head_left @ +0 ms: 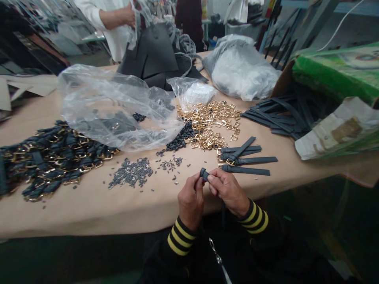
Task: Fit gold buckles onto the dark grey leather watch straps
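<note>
A dark strap (pixel 204 174) is held up at the table's front edge, its end bent into a small loop. My right hand (pixel 231 193) pinches it between thumb and fingers. My left hand (pixel 191 201) is closed at the looped end, thumb and fingertips against it; a smaller piece there cannot be made out. Several dark straps with gold buckles (pixel 251 161) lie just beyond my right hand. Left of my hands are small dark pieces (pixel 130 172). Beyond them sit dark strap loops (pixel 179 138) and a heap of gold buckles (pixel 211 116).
A pile of dark buckled pieces (pixel 59 154) covers the table's left. A clear plastic bag (pixel 118 106) lies mid-table. At right, loose straps (pixel 275 114) spill from a green box (pixel 334 71). Across the table, a person's hand (pixel 126 16) is beside dark sheets (pixel 160 51).
</note>
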Demonstrator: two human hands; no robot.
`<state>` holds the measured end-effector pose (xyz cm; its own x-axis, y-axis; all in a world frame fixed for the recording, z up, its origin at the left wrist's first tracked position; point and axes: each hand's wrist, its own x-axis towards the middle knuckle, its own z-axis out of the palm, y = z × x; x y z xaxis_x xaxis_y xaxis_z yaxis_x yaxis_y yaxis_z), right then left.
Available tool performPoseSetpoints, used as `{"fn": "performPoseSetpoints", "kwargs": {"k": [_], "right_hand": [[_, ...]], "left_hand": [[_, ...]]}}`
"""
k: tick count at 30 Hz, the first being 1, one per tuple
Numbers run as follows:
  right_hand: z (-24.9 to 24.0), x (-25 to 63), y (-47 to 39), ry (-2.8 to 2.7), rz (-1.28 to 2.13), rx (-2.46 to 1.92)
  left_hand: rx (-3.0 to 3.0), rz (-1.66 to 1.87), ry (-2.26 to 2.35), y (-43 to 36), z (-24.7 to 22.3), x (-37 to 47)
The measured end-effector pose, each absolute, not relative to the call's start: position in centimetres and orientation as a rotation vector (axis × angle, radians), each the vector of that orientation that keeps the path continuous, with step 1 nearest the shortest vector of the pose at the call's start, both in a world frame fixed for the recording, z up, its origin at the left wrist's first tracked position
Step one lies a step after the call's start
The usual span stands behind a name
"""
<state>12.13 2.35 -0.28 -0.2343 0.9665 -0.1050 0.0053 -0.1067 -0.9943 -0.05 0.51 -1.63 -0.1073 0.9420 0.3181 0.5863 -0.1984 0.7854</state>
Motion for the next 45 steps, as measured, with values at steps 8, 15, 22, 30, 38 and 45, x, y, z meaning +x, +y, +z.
{"fn": "performPoseSetpoints", "kwargs": {"k": [8, 15, 22, 30, 38, 45], "right_hand": [[-0.1, 12.6, 3.4, -1.500, 1.346, -1.201], [0.2, 13.4, 3.4, -1.764, 1.354, -1.178], [0.4, 13.4, 2.7, -1.985, 1.175, -1.242], [-0.1, 12.7, 3.4, -1.871, 1.419, -1.135], [-0.7, 12.3, 4.5, -1.662, 1.853, -1.123], [-0.6, 13.9, 5.4, -1.535, 1.885, -1.127]], "left_hand": [[1.416, 1.295, 1.539, 1.2, -0.6, -0.9], [1.236, 1.056, 1.295, 2.9, 0.8, -2.6], [0.853, 0.940, 1.041, 2.5, -0.4, -2.8], [0.886, 0.962, 1.147, 2.0, -1.3, -2.3], [1.116, 0.979, 1.359, 1.9, -1.3, -2.0], [1.464, 0.906, 1.432, 5.9, -1.0, -3.9]]}}
